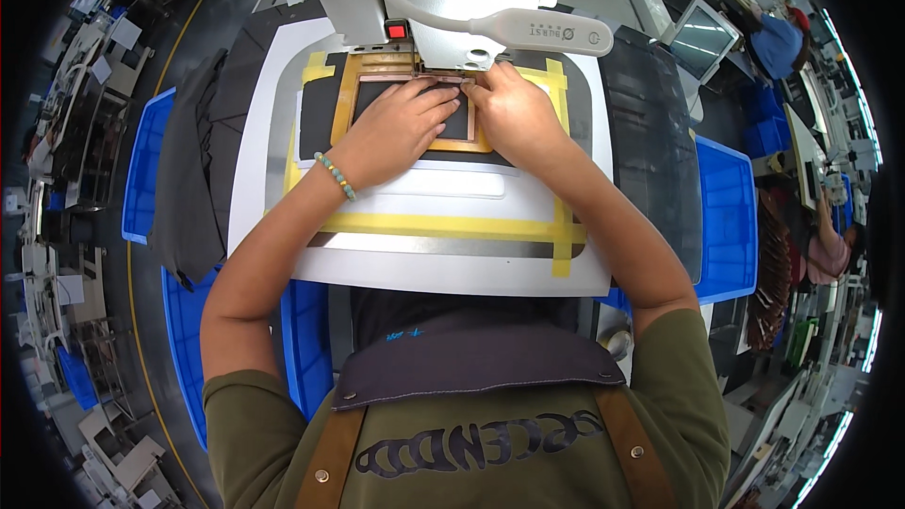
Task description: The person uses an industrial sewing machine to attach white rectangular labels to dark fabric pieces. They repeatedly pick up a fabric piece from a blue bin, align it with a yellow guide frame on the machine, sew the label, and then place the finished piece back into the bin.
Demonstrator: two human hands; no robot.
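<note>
My left hand (396,132) lies with fingers stretched out over dark material (452,127) inside an amber-coloured frame (345,106). A thin pinkish inner border (470,121) lines the opening. At the frame's upper right corner, my right hand (518,118) has its fingers bent, the tips close to the inner border; what they grip, if anything, is hidden. Both hands are right below the head of a white sewing machine (424,9), whose needle area is partly covered by my fingers. A beaded bracelet circles my left wrist.
A white board (424,273) with yellow tape (452,224) surrounds the frame. Blue bins (728,217) stand at both sides, with dark cloth (193,160) draped on the left. A pale control handle (551,32) juts from the machine. Other people work at the far right.
</note>
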